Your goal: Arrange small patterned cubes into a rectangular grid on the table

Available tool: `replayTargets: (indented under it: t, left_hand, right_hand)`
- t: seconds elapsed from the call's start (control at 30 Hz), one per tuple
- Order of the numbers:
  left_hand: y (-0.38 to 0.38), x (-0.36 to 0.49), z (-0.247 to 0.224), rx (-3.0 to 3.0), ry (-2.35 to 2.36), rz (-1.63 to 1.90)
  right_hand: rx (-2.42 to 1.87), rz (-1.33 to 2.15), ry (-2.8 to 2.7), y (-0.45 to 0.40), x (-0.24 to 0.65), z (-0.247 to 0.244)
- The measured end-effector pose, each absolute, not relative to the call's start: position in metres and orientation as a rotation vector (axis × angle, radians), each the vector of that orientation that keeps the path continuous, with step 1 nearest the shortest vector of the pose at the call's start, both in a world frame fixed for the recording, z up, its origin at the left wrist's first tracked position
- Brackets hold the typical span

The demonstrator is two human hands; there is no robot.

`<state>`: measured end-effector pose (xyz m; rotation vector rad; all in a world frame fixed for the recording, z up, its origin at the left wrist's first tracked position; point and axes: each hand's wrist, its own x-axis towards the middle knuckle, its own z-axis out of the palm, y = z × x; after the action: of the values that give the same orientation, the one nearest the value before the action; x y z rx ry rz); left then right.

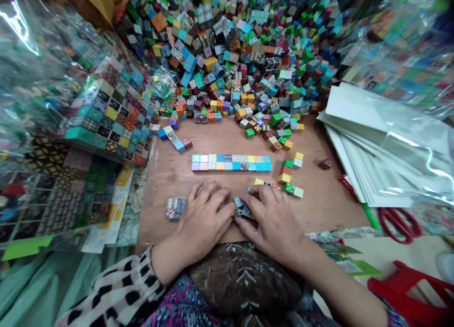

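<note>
My left hand (pixel 205 213) is closed over a short row of small printed cubes (pixel 174 209). Only the row's left end shows clearly; the rest is under the palm and fingers. The thumb and fingers of my right hand (pixel 271 216) pinch a few patterned cubes (pixel 243 209) close to my left thumb. Whether these cubes touch the row cannot be seen. Beyond both hands, a finished-looking two-line strip of colourful cubes (pixel 232 163) lies flat on the brown board (pixel 156 180). Some yellow cubes (pixel 261 181) show just behind my right fingers.
A large heap of loose cubes (pixel 227 53) fills the back. Short cube groups (pixel 285 171) lie at the right. A wrapped cube block (pixel 109 114) stands left, white packets (pixel 365 152) and red scissors (pixel 400 225) right. A red stool (pixel 407 289) is at lower right.
</note>
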<state>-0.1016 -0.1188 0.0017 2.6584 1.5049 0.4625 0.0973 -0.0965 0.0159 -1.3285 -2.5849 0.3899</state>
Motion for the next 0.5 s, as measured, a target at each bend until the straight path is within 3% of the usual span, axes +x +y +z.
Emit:
replayTargets:
  t: [0.5]
  left_hand:
    - [-0.1108, -0.0978, 0.0073, 2.645, 1.502, 0.356]
  right_hand:
    - [-1.251, 0.237, -2.614, -0.1006, 0.1078, 0.0095]
